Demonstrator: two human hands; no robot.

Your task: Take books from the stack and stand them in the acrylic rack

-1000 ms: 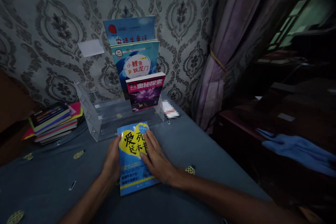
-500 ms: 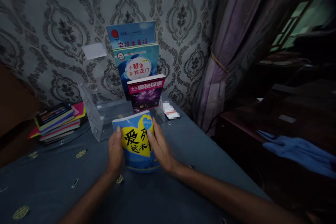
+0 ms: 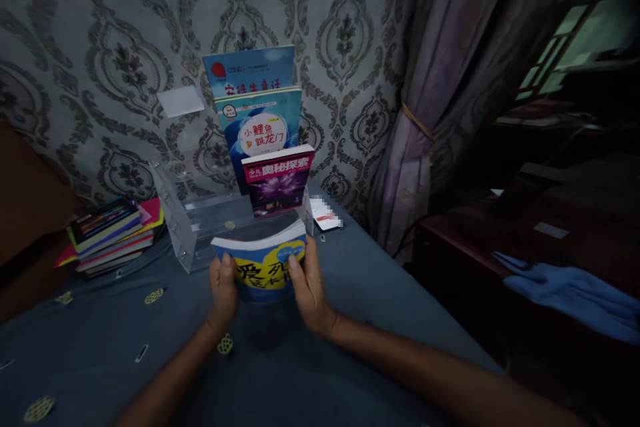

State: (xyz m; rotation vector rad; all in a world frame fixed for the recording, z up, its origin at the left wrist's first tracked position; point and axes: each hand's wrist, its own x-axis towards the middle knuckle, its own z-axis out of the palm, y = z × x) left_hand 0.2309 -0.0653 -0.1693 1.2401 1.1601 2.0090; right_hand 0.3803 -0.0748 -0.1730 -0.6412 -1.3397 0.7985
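Between my hands is a blue and yellow book (image 3: 265, 277), bowed in the middle, its white page edges facing up. My left hand (image 3: 223, 290) grips its left side with the thumb on the cover. On the right side my right hand (image 3: 313, 287) clasps it the same way. Just beyond stands a clear acrylic rack (image 3: 173, 220). In its right part a pink and purple book (image 3: 280, 180) stands in front, a light blue book (image 3: 260, 123) behind it, and a taller blue book (image 3: 250, 70) at the back.
A stack of books (image 3: 110, 237) lies on the dark blue cloth (image 3: 180, 360) at the left. A white card (image 3: 180, 100) shows near the patterned wall. Right of the rack lies a blurred-out white item (image 3: 325, 213). Beyond the cloth's right edge lies a blue glove-like cloth (image 3: 575, 297).
The book in my hands has tipped so its top edge faces up more, and its cover has bent into a curve. My right hand has shifted slightly to the right.
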